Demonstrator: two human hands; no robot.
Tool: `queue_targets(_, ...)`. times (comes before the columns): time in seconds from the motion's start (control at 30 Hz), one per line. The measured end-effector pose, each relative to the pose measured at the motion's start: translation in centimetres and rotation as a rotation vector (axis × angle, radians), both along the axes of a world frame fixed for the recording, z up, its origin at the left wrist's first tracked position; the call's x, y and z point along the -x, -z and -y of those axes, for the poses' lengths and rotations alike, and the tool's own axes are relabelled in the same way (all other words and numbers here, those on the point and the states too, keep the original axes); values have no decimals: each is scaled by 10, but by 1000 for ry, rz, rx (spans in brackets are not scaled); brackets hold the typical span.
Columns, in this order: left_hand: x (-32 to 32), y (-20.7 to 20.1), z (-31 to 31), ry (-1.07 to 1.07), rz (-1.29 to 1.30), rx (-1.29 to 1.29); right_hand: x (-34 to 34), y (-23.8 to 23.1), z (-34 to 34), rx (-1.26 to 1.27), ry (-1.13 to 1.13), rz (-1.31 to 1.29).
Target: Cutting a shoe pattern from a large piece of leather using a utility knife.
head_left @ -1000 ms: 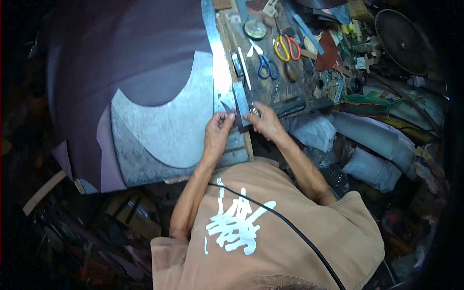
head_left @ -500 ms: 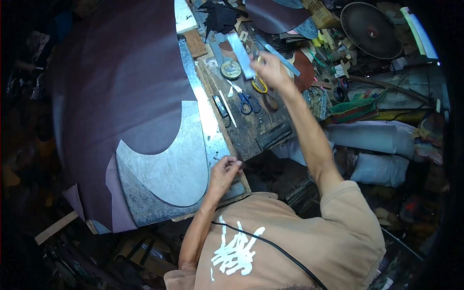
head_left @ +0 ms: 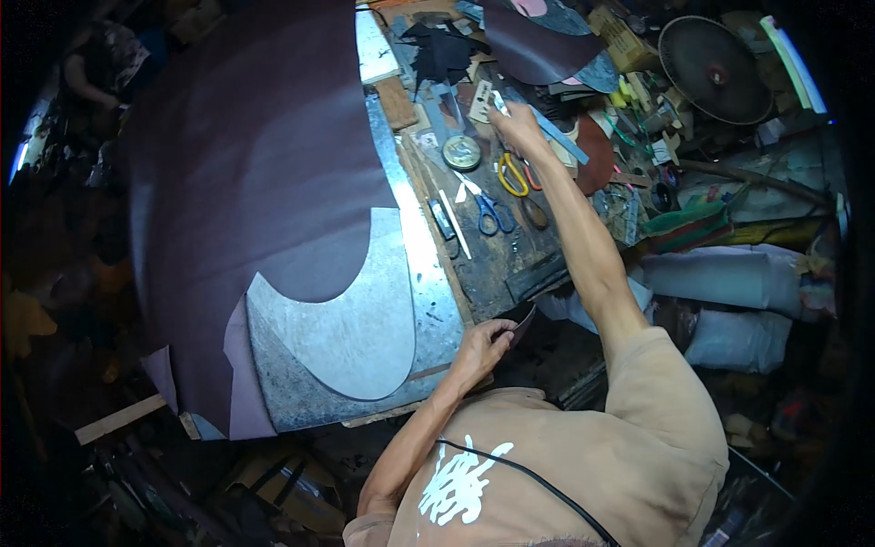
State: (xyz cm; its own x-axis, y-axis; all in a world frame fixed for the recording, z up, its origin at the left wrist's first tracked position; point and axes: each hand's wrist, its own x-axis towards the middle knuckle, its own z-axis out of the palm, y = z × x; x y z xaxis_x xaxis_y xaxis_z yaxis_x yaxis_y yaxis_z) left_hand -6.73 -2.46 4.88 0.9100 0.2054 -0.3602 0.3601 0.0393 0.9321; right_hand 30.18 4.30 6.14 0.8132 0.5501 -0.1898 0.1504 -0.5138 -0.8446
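My left hand (head_left: 485, 351) is closed at the table's near edge, with a small dark leather scrap (head_left: 525, 325) pinched at its fingertips. Farther off, my right hand (head_left: 519, 128) reaches over the cluttered bench, its fingers closed around a small pale object (head_left: 499, 103) whose kind I cannot make out. Below that hand lie yellow-handled scissors (head_left: 512, 175) and blue-handled scissors (head_left: 493, 217), beside a round tin (head_left: 461, 153). Left of my left hand, a pale grey curved pattern piece (head_left: 342, 333) rests by a large dark brown leather sheet (head_left: 246, 164).
A metal strip (head_left: 427, 283) runs along the table's right side. On the bench are a white stick (head_left: 454, 224), a long blue-grey strip (head_left: 558, 137) and a brown wooden block (head_left: 396, 100). A fan (head_left: 715, 71) stands far right, above wrapped white bundles (head_left: 729, 278).
My left hand has moved right, and a dark scrap now shows in it. The pale flat strip is gone from my right hand's side; that hand has shifted slightly. The whole view has shifted.
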Motion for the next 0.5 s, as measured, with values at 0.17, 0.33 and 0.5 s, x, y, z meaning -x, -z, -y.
queue_targets(0.17, -3, -17, -44, -140, 108, -154, 115, -75, 84, 190, -584, -206)
queue_targets(0.33, -12, -36, -66, -126, 180, -211, 193, -58, 159, 169, -537, -218)
queue_targets(0.5, -20, -15, -42, 22, 312, -270, 224, -45, 228, -2, -153, -599)
